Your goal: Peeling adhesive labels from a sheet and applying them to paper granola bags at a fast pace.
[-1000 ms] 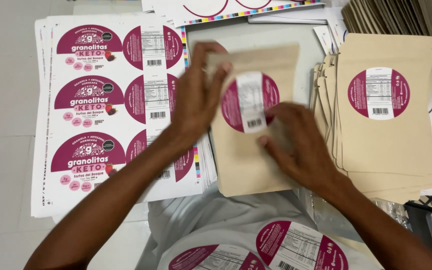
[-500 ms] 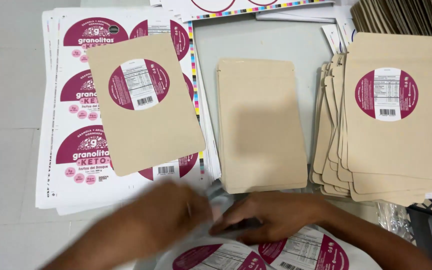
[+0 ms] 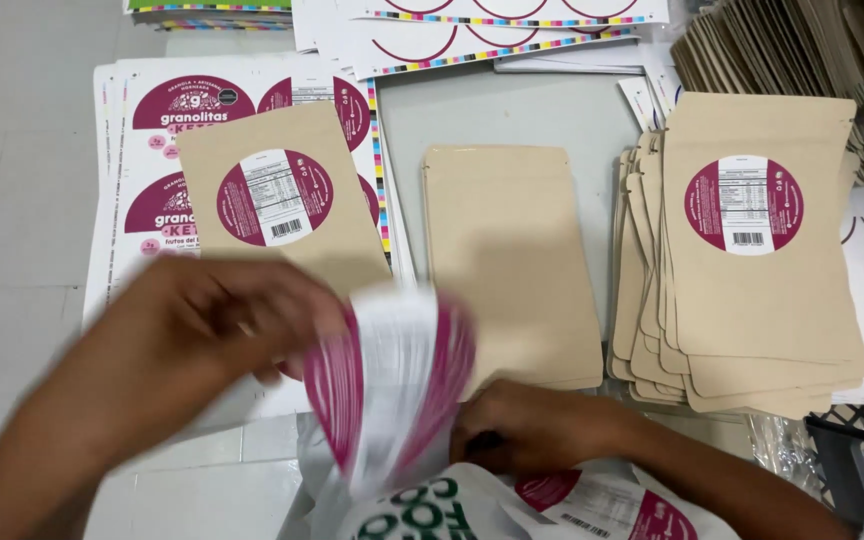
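**Peeling a sticker at the labelling table**

The grey table is crowded with printed sticker sheets and kraft pouches. The left hand, blurred, pinches a round magenta sticker that curls up off its backing; the right hand presses flat on the sheet below it, fingers together. A bare pouch lies just behind, between a labelled pouch and a labelled stack. It looks like peeling; next comes placing it squarely on the bare pouch.
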